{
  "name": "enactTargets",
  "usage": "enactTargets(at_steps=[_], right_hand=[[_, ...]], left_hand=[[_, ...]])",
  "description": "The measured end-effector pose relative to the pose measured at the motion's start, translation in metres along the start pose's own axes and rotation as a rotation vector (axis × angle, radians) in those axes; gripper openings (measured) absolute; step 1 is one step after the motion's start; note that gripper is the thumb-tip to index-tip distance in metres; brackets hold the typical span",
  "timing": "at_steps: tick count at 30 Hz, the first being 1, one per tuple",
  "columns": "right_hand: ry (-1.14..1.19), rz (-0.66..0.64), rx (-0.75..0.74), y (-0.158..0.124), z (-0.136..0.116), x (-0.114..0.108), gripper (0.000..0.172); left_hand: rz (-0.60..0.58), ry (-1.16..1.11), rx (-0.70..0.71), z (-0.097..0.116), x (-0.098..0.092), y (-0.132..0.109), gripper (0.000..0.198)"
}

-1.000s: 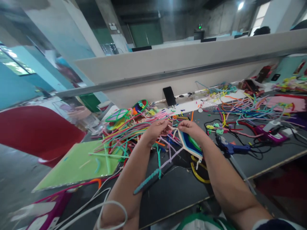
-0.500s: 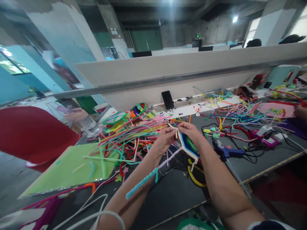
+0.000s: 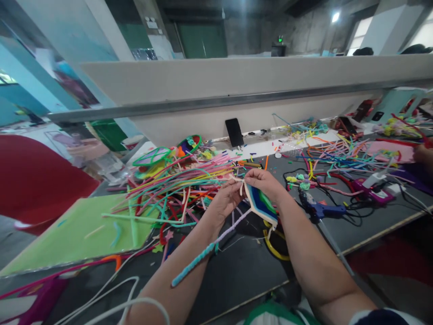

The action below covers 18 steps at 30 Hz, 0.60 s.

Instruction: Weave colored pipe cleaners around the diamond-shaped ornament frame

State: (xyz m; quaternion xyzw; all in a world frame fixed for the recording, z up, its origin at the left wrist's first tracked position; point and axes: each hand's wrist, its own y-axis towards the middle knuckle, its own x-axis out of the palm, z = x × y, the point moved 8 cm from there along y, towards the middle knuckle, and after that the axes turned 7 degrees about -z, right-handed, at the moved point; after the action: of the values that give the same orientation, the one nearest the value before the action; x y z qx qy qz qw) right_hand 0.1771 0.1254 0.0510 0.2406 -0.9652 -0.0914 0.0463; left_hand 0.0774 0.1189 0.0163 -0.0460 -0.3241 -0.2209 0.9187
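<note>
Above the dark table, both my hands pinch the top corner of a pipe-cleaner craft piece (image 3: 254,202). It has a white border with blue and green rows inside. A twisted stem (image 3: 194,265), lilac near the piece and light blue at its tip, slants from its lower left corner over my left forearm. My left hand (image 3: 226,198) is closed on a white pipe cleaner at that corner, whose short ends stick out between the fingers. My right hand (image 3: 265,183) is closed on the piece's upper edge and hides part of its green side.
A heap of coloured pipe cleaners (image 3: 189,180) lies left of my hands, beside a green sheet (image 3: 84,225). To the right are a blue glue gun (image 3: 323,210), cables and a purple power strip (image 3: 375,194). A phone (image 3: 234,132) leans behind. Another person's hand (image 3: 423,155) shows far right.
The view has shifted slightly, so the table scene sits a little further left and higher. Both hands keep their pinch on the craft piece, with only small finger movement.
</note>
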Motion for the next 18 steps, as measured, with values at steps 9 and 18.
enactTargets(at_steps=[9,18], right_hand=[[0.057,-0.062,0.026,0.002,0.008,0.007,0.030],[0.210,0.069,0.100,0.000,0.013,-0.008,0.021]], left_hand=[[-0.005,0.054,0.001,0.000,-0.016,0.002,0.013],[-0.099,0.022,-0.029,-0.010,-0.006,0.002,0.007]])
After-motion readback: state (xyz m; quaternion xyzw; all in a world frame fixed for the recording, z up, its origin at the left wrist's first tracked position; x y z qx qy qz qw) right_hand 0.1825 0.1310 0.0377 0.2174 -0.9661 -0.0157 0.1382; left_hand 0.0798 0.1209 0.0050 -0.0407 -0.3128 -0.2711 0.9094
